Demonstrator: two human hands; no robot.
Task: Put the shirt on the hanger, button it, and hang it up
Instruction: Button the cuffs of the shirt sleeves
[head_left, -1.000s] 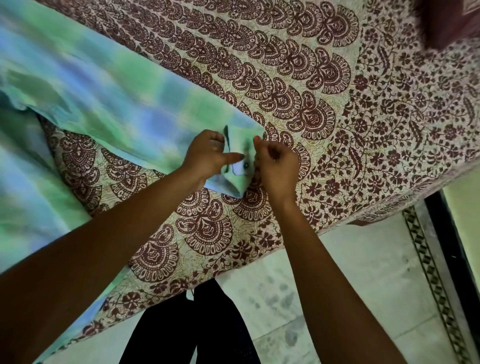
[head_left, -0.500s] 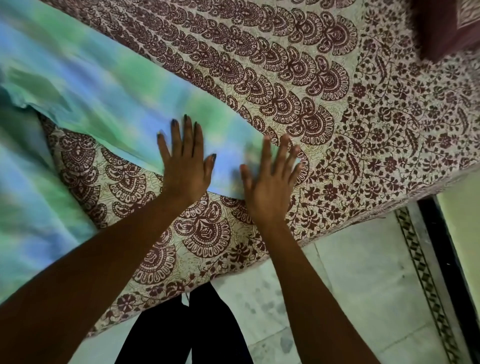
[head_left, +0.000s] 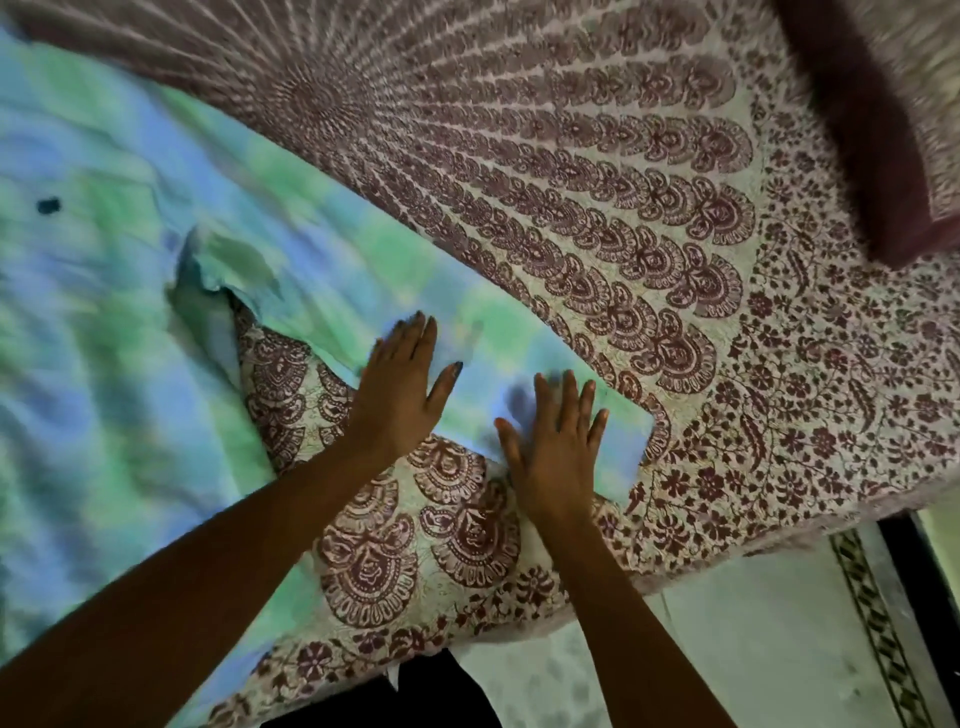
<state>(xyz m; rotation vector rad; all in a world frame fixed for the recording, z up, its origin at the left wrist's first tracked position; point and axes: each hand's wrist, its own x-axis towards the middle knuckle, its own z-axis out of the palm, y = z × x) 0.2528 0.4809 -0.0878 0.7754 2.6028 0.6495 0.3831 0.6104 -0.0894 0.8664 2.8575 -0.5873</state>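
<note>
Pale floor (head_left: 753, 649) fills the lower right of the frame; at centre, the left hand (head_left: 400, 389) lies flat, fingers straight and close together, on the shirt's sleeve (head_left: 519, 353); just beside it, the right hand (head_left: 550, 441) presses flat near the sleeve's end, fingers slightly spread; the blue-green shirt (head_left: 130, 364) spreads across the left, blurred, on a bed (head_left: 675, 260) with a maroon-patterned sheet; a dark pillow (head_left: 857, 130) sits upper right.

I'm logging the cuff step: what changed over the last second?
Both hands let go of the cuff they pinched; the left hand and right hand now press flat on the sleeve. The shirt stays spread on the patterned bedsheet.
</note>
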